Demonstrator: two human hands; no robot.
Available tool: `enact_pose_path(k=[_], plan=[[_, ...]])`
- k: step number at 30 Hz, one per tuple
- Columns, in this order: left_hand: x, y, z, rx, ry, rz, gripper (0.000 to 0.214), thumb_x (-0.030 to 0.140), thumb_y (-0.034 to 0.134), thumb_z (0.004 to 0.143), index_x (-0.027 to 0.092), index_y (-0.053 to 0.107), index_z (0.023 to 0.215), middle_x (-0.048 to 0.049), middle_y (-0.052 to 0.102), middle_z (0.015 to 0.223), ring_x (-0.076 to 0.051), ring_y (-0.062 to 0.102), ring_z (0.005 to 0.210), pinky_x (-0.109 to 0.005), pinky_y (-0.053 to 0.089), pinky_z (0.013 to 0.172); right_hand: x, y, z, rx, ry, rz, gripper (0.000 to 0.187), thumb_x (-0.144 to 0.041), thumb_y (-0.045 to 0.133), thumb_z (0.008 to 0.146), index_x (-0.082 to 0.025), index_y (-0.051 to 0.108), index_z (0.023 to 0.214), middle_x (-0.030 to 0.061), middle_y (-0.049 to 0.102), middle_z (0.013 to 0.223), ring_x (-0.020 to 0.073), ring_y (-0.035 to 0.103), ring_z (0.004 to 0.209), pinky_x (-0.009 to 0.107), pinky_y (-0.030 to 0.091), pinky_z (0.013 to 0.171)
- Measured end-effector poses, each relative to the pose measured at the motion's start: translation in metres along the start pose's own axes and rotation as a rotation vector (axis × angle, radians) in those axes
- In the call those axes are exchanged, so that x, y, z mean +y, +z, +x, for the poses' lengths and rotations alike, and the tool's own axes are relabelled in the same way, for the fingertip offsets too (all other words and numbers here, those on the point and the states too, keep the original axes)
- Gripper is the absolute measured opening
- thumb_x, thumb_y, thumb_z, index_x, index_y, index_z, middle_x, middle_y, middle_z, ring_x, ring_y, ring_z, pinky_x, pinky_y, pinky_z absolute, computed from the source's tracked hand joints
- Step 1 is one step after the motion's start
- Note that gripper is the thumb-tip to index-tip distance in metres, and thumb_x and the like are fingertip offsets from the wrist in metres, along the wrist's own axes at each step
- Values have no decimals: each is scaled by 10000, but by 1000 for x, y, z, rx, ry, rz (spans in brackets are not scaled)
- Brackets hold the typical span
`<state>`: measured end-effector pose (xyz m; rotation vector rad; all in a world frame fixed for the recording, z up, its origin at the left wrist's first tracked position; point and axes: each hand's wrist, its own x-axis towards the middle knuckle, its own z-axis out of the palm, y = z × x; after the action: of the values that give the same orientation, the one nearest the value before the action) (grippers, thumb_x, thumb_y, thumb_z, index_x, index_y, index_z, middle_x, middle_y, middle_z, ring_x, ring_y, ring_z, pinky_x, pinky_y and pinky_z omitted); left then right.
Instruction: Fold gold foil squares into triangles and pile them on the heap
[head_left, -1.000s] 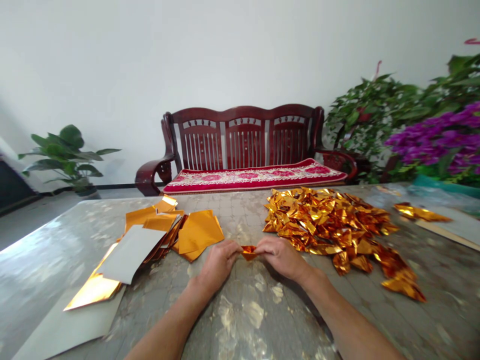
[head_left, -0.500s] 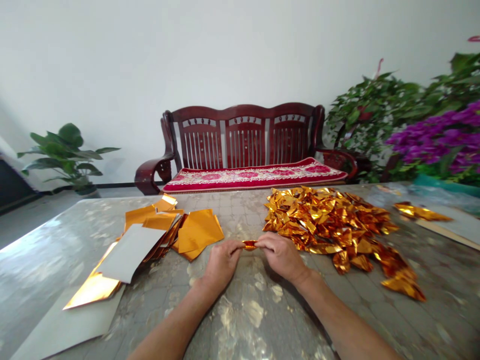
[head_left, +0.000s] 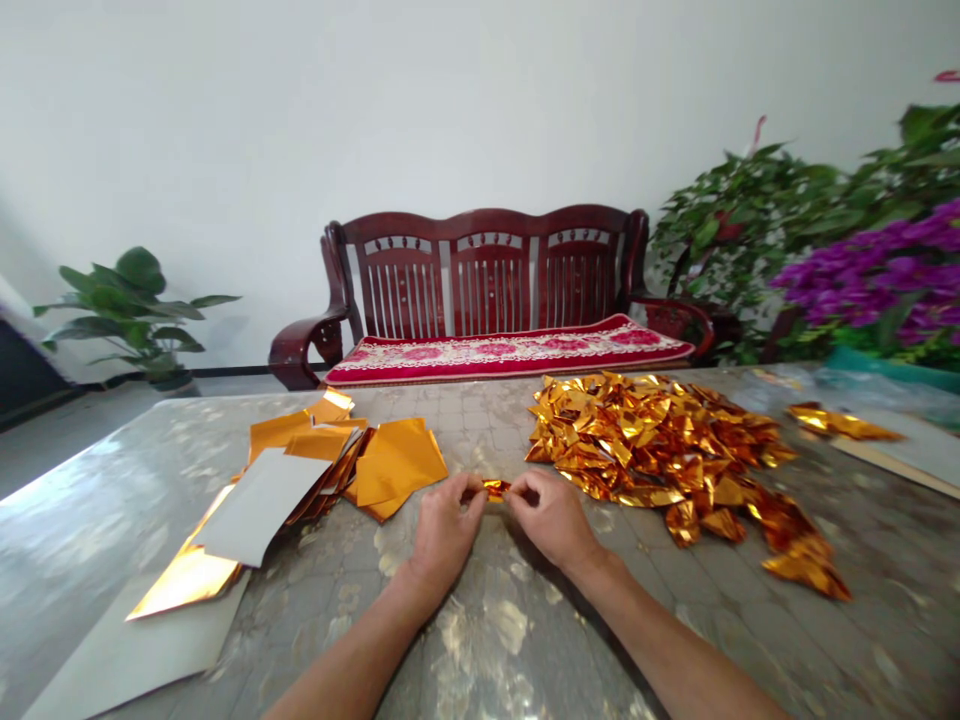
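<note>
Between my two hands is a small folded piece of gold foil paper (head_left: 494, 489), just above the table or resting on it; I cannot tell which. My left hand (head_left: 448, 520) pinches its left end between thumb and fingers. At the other end, my right hand (head_left: 553, 515) grips it in the same way, the fingers curled. Only the shiny middle of the piece shows; its ends are hidden by my fingertips. Left of my hands lie loose gold foil sheets (head_left: 397, 462). A heap of folded gold foil pieces (head_left: 645, 430) sits just beyond my right hand.
A white-backed sheet (head_left: 264, 505) lies on the gold stack, with a larger pale sheet (head_left: 150, 640) at the near left. At the far right are a gold piece (head_left: 844, 424), a pale board (head_left: 911, 455) and clear plastic (head_left: 892, 392). A wooden bench (head_left: 491, 285) stands behind the table.
My fingers have curled in more, and my right hand has shifted slightly left. The foil piece between them looks narrower. The sheets and the heap have not moved.
</note>
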<state>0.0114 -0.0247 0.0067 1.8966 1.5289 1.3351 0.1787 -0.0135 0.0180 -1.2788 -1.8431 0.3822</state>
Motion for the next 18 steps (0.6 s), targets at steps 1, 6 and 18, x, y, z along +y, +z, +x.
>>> enact_pose_path(k=[1, 6, 18], plan=[[-2, 1, 0, 11, -11, -13, 60, 193, 593, 813, 215, 627, 769, 14, 705, 751, -141, 652, 695, -237, 476, 685, -1, 1, 0, 9, -2, 1, 149, -178, 581, 757, -224, 583, 615, 9, 643, 665, 168, 588, 670, 268, 414, 638], [-6, 1, 2, 50, -93, -110, 148, 134, 567, 818, 218, 608, 932, -6, 743, 882, -157, 708, 819, -259, 523, 746, -2, 8, -1, 46, 143, 56, 98, -153, 575, 705, -236, 537, 740, -16, 630, 667, 165, 598, 638, 259, 417, 604], [-3, 0, 6, 51, -156, -56, 163, 174, 619, 826, 218, 758, 899, -30, 778, 909, -200, 716, 847, -332, 526, 828, -1, 9, 1, -96, 208, 156, 202, -297, 520, 868, -227, 708, 882, 18, 699, 654, 201, 649, 630, 286, 424, 597]])
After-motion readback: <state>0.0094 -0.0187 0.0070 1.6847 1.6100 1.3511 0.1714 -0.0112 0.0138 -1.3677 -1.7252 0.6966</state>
